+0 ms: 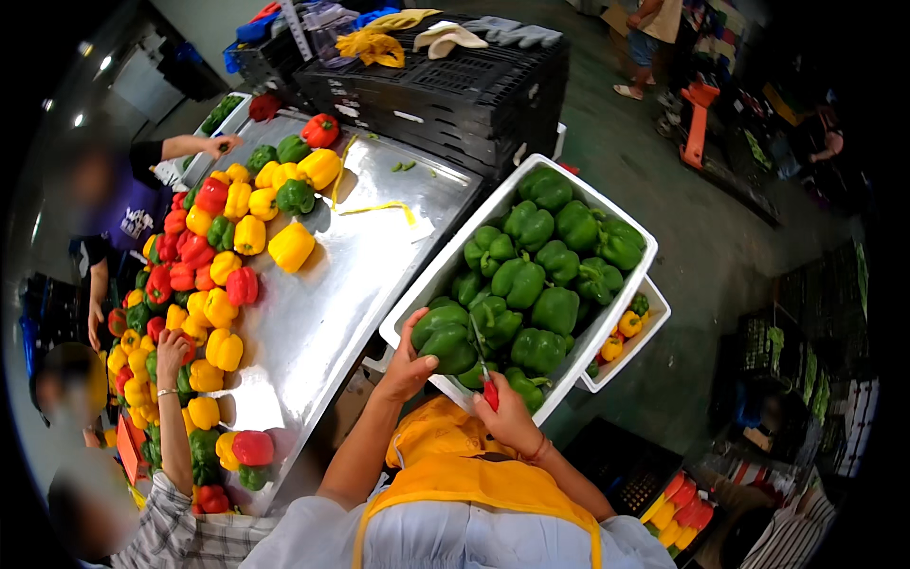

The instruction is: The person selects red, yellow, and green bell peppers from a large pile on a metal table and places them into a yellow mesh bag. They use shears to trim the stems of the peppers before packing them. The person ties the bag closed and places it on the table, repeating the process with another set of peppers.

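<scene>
My left hand (407, 368) grips a large green bell pepper (445, 340) at the near left corner of a white foam box (439, 279). In my right hand (513, 416) is a small knife (490, 393) with a red handle. Its narrow blade points away from me, close to the right side of the held pepper; whether it touches the skin is unclear. Several more green bell peppers (518, 281) fill the box beneath both hands.
On the left, a metal table (323, 313) bears red, yellow and green peppers (250, 235). Co-workers' hands (173, 352) reach among them. Black crates (455, 92) with gloves on top stand beyond. A second foam box (657, 313) sits at right; a red-orange pallet jack (698, 121) stands farther off.
</scene>
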Tool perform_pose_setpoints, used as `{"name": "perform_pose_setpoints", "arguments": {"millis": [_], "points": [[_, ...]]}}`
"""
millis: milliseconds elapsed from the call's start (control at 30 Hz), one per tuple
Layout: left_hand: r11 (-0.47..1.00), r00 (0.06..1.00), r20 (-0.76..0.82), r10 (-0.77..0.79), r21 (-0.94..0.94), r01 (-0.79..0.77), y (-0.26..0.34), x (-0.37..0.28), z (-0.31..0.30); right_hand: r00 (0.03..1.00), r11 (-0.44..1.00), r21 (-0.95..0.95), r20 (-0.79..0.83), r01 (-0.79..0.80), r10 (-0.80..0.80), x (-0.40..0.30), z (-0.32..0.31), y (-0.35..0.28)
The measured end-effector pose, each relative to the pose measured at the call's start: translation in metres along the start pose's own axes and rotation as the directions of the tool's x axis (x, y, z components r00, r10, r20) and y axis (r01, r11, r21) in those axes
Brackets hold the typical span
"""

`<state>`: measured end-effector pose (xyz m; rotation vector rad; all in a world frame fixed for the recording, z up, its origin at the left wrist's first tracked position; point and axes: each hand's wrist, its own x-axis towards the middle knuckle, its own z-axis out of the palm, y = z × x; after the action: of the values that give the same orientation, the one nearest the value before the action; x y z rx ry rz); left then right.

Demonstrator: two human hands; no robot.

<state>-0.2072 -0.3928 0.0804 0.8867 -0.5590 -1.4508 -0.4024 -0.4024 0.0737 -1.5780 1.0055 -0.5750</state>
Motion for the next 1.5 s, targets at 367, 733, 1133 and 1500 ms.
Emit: {"name": "perform_pose_setpoints", "arguments": {"millis": [367,733,1133,1500], "points": [[0.825,0.922,-0.378,0.087,-0.491,-0.279,0.037,-0.075,-0.114,0.941,0.831,0.451,0.241,-0.325,0.237,0.008,-0.014,0.007],[0.569,0.111,-0.944,0.310,0.090,-0.817,0.158,-0.329,-0.328,0.900,0.911,0.160,0.291,-0.380,0.325,0.047,0.038,-0.021],[0.877,-0.520,-0.854,0.033,0.274,-0.395,0.215,-0.446,-0.440,0.893,0.933,-0.001,0.289,-0.360,0.345,0.055,0.126,-0.065],[0.648,-0.449,-0.467,0.762,0.558,0.519,0.188,-0.405,-0.431,0.949,0.943,0.166,0.175,-0.290,0.261,0.048,0.110,-0.044]]}}
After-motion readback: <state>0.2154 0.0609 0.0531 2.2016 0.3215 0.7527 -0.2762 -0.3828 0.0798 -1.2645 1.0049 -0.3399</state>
